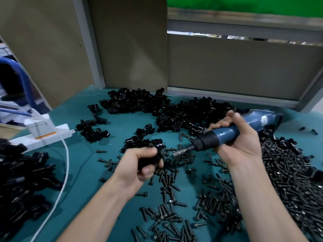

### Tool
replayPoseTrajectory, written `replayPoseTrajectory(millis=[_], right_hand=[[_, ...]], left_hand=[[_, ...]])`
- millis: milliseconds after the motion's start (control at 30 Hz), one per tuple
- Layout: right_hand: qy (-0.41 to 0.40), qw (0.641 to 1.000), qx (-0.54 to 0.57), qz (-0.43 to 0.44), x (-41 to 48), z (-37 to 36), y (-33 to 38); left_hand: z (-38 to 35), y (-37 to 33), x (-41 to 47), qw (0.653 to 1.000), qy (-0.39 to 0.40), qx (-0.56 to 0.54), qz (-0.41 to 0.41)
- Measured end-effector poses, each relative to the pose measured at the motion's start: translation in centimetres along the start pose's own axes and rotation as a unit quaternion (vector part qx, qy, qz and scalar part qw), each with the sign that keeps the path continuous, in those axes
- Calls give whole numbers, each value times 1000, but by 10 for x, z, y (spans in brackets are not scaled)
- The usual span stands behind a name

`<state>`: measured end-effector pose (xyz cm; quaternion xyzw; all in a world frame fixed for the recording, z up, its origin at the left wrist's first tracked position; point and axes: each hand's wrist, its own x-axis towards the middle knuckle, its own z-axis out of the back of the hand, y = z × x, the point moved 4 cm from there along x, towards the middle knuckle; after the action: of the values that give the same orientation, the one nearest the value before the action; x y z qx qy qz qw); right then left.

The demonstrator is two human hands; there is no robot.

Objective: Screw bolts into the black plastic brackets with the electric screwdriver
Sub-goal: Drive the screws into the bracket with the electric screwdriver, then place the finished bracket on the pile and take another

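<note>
My left hand [143,165] grips a black plastic bracket [150,160] just above the teal table [73,173]. My right hand [239,137] is wrapped around the blue electric screwdriver [225,134], which lies nearly level. Its metal bit [181,151] points left at the bracket, a short gap from it. Whether a bolt sits in the bracket is hidden by my fingers and blur. Loose black bolts [174,203] cover the mat below both hands, with a dense heap of bolts [286,172] to the right.
Piles of black brackets [174,110] lie across the back of the table, and another bracket heap [21,180] fills the left edge. A white power strip [45,137] with a white cable [64,165] sits at the left. Cardboard panels [236,67] wall off the back.
</note>
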<state>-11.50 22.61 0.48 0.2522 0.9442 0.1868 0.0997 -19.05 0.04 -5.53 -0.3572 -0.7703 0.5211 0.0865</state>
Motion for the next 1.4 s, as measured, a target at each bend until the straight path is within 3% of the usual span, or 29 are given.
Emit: replayPoseTrajectory(millis=[167,300,433,533,600,667,800,967,1067,1167,1233,1300,1333,1400], right_hand=[[-146,984,-79,-68,-12,10,-18],[-229,962,-123,-88,-24,14,-41],[-245,953,-171,-57,-36,6,-40],[-258,930,-262,-22,-60,-4,-44],[-208,916,-343,-17,-78,-22,-66],[-97,917,-382,-60,-93,-47,-104],[98,911,-367,-160,-118,-101,-182],[215,868,-411,-178,-124,-152,-254],[272,795,-537,-72,-116,-182,-295],[310,658,-682,72,-114,-204,-332],[353,574,-733,92,-116,-206,-356],[394,479,-779,87,-120,-199,-376],[401,451,-792,88,-121,-194,-382],[401,436,-800,94,-121,-186,-385]], left_hand=[[13,-16,-2,983,-139,-91,-70],[23,-32,-10,968,-233,-13,-93],[26,-55,-21,944,-281,12,-174],[23,-64,-34,926,-300,99,-206],[18,-69,-47,909,-302,169,-235],[14,-76,-65,888,-303,225,-263],[26,-91,-105,872,-323,214,-300],[101,-117,-180,760,-507,274,-299],[140,-126,-219,698,-580,300,-294],[170,-125,-232,648,-615,384,-233],[187,-117,-228,667,-583,435,-159],[199,-105,-219,711,-531,451,-93],[202,-100,-216,727,-515,449,-70],[206,-99,-215,737,-516,431,-70]])
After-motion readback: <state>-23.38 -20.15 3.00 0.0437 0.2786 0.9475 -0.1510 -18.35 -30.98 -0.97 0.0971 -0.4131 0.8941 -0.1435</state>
